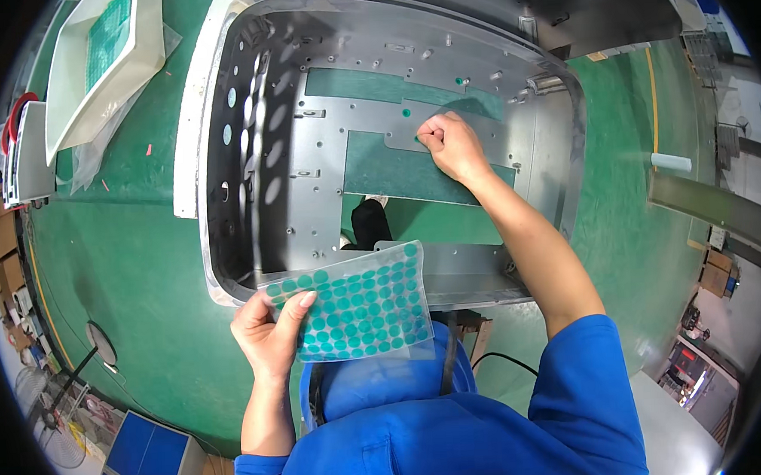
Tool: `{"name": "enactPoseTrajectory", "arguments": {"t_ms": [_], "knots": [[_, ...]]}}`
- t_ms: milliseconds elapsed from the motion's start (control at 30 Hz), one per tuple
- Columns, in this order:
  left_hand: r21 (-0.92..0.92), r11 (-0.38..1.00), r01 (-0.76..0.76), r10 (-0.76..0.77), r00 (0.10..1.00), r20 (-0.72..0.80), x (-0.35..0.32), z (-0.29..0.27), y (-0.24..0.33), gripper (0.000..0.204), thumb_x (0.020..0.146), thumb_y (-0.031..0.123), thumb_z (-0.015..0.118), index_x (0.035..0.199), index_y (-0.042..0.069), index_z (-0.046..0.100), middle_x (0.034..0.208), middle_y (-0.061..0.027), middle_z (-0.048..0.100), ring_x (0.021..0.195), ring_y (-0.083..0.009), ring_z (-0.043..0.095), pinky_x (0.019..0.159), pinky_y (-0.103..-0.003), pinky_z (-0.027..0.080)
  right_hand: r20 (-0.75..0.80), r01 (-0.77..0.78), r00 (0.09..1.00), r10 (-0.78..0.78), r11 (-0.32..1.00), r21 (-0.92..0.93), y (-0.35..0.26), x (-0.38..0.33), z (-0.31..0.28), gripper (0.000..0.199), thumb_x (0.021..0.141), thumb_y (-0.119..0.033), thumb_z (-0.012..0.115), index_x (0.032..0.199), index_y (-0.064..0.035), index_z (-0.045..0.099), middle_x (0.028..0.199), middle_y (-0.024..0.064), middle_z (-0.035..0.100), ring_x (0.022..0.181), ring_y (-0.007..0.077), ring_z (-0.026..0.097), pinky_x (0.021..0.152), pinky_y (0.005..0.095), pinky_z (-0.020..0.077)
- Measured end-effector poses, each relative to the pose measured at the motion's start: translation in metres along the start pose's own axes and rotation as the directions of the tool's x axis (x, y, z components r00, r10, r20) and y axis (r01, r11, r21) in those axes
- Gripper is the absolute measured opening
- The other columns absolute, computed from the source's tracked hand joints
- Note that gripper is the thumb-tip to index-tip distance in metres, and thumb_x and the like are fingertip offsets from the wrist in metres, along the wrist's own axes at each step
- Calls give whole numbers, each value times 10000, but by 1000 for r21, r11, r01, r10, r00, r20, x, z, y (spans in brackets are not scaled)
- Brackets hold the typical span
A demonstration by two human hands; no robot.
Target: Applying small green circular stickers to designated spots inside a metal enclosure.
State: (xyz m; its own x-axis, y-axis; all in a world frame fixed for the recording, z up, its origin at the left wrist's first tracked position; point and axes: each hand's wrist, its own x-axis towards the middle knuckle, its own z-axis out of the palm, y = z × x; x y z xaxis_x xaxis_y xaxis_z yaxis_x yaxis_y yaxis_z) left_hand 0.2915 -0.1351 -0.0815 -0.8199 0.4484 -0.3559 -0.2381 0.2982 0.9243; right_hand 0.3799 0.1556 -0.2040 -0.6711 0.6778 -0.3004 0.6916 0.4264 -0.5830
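My left hand (pixel 269 334) grips the upper left corner of a clear sheet of green round stickers (pixel 362 303), thumb on top. The sheet hangs in front of the near edge of a large grey metal housing (pixel 208 182). Reaching inside, my right hand (pixel 453 146) has its fingertips pinched together against a metal tab between two cut-outs in the inner panel (pixel 319 133). A bit of green shows at those fingertips, apparently a round sticker. Two green dots, one on the tab (pixel 406 113) and one farther right (pixel 459 81), show on the panel.
Small studs and brackets stick up from the panel. The housing's left wall has a row of round holes. A white tray (pixel 60 117) with another green-dotted sheet stands at the far left. Another metal housing (pixel 610 10) is at the far right. Below lies the green floor (pixel 133 276).
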Motion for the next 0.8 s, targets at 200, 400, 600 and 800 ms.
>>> {"name": "enactPoseTrajectory", "arguments": {"t_ms": [200, 400, 600, 800], "knots": [[-19, 1000, 11, -11, 1000, 5, 0, 1, 2, 88, 674, 31, 708, 711, 10, 631, 597, 36, 562, 526, -13, 440, 483, -162, 342, -79, 54, 995, -56, 998, -30, -3, -3, 2, 65, 724, -136, 592, 753, -79, 603, 738, 50, 522, 675, 189, 524, 644, 304, 421], [-20, 1000, 13, -12, 1000, 20, 0, 0, 0, 85, 680, 29, 704, 722, 8, 634, 604, 34, 565, 536, -13, 446, 487, -162, 346, -128, 108, 987, -101, 993, 46, 3, -5, 6, 85, 693, -108, 637, 758, -79, 590, 681, 16, 500, 594, 126, 479, 565, 258, 402], [-55, 998, 24, -22, 999, 31, -1, -1, 4, 85, 690, 26, 695, 746, 8, 633, 642, 26, 581, 564, -15, 462, 510, -161, 363, -16, -79, 997, 82, 987, 139, -3, 9, -6, 245, 588, -160, 733, 756, -90, 569, 648, 22, 539, 601, 129, 516, 547, 284, 414], [-165, 986, 35, -38, 999, -16, -5, -11, 16, 96, 701, 39, 693, 766, 6, 631, 660, 19, 591, 577, -15, 473, 515, -167, 379, 141, 47, 979, -145, 842, 537, -71, -22, -43, 125, 738, -100, 630, 838, -34, 594, 787, 23, 594, 741, 95, 546, 631, 234, 434]]}}
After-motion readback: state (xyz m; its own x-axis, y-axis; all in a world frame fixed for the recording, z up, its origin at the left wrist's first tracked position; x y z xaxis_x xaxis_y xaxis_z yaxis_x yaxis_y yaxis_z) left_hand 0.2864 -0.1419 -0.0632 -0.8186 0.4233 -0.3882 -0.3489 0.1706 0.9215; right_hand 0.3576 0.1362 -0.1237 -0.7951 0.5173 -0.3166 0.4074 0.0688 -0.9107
